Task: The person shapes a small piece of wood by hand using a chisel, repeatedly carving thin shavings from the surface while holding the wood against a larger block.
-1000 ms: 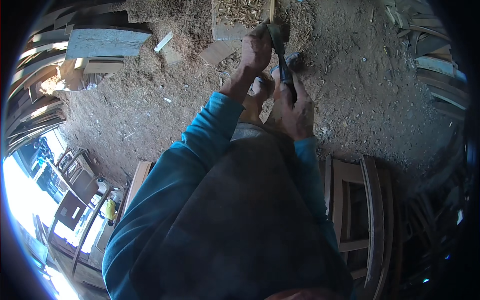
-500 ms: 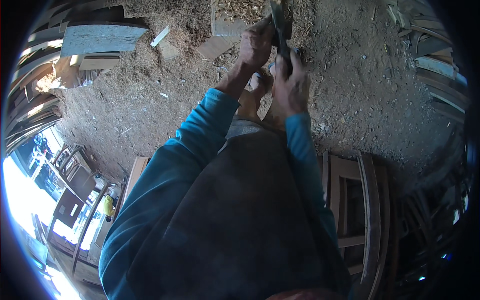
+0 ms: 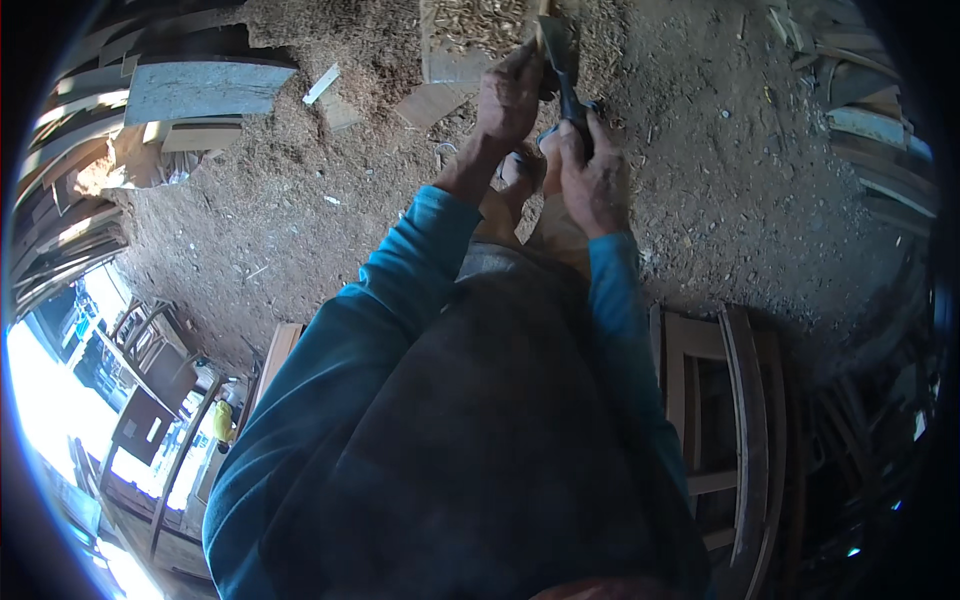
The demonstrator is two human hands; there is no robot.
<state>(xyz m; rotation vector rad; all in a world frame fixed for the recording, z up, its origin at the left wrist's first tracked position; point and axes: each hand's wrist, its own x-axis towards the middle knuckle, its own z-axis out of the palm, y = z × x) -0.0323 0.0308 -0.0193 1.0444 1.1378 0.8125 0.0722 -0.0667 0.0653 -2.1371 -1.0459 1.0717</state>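
Near the top centre my left hand [image 3: 508, 100] is closed around a narrow piece of wood [image 3: 543, 28], its pale edge showing beyond my fingers; most of it is hidden. Close beside it, my right hand [image 3: 593, 178] grips the dark handle of a broad-bladed knife [image 3: 559, 52]. The blade points away from me and lies along the wood; whether its edge touches cannot be made out. Below both hands are my feet [image 3: 520, 168]. A board [image 3: 455, 68] covered with curled wood shavings [image 3: 480, 22] lies on the ground just beyond.
Stacked planks [image 3: 205, 90] line the left side, and more boards [image 3: 870, 125] lie at the far right. Wooden frames [image 3: 740, 420] stand at the near right. Chair-like wooden frames [image 3: 150, 400] are at the left by a bright opening. Shavings litter the dirt floor [image 3: 290, 210].
My right hand has shifted slightly right and toward me with the knife, and the blade now shows more of its flat face. My left hand keeps its hold on the wood.
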